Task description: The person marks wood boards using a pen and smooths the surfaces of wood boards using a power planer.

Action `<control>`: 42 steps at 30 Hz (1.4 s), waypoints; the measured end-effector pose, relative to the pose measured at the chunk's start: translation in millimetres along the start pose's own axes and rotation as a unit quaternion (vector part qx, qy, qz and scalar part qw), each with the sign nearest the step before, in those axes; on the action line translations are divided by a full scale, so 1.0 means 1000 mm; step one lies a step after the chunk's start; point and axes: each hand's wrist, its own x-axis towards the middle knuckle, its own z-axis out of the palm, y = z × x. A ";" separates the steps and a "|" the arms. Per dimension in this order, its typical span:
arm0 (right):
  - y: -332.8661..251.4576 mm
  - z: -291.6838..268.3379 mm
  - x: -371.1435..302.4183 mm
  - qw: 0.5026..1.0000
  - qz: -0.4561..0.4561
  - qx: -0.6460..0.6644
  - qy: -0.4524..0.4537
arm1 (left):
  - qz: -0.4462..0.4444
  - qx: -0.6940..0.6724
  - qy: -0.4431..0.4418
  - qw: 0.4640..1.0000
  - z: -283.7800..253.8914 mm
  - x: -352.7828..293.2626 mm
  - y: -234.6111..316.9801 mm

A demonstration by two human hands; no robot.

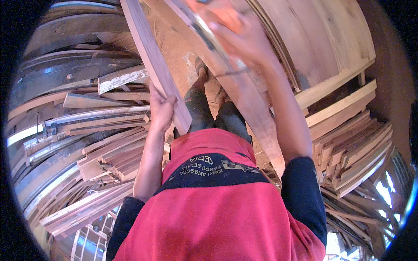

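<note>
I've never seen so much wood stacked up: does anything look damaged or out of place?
One board left of the left hand looks odd: its face is patchy white, perhaps old paint, unlike the duller wood nearby.

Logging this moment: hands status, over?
Left hand gripping pale plank near its end. Right hand holding orange object, blurred. Wood stacks either side.

Upside-down pale lettering (190, 167) stands on the black band (209, 177) of the red shirt (209, 217).

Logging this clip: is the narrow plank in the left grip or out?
In: the left grip holds the narrow plank near its lower end.
</note>
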 end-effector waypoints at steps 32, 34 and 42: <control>0.186 -0.024 -0.555 0.922 0.327 0.068 0.194 | 0.076 -0.182 -0.016 0.980 0.197 0.074 -0.035; 0.191 -0.020 -0.555 0.922 0.328 0.056 0.198 | 0.055 -0.198 -0.030 0.978 0.199 0.078 -0.048; 0.209 -0.024 -0.563 0.940 0.275 -0.011 0.200 | -0.112 -0.152 -0.073 0.979 0.162 0.136 -0.085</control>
